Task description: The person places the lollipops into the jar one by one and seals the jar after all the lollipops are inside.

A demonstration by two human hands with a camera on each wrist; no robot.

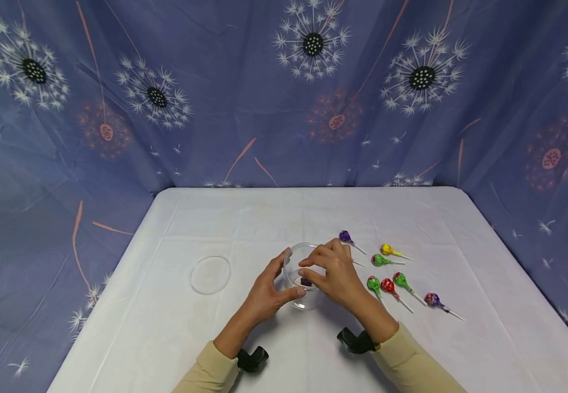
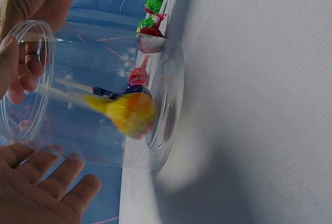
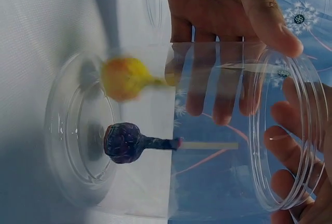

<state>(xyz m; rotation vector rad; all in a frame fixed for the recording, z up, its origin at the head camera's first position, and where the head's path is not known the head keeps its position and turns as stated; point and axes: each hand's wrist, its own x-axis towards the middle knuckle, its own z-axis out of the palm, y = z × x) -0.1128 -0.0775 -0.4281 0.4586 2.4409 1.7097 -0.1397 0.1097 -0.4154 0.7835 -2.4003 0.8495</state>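
A clear plastic jar stands upright on the table. My left hand holds it by the side, thumb near the rim and fingers along the wall. Inside are a dark purple lollipop and a yellow lollipop, which is motion-blurred. Over the jar's mouth is my right hand, its fingertips just inside the rim. The yellow lollipop's stick ends near those fingers in the left wrist view; in the right wrist view it looks free of them.
To the left lies a clear round lid. Several wrapped lollipops lie right of the jar, among them a red one, a green one and a purple one. Behind the white table hangs a blue curtain.
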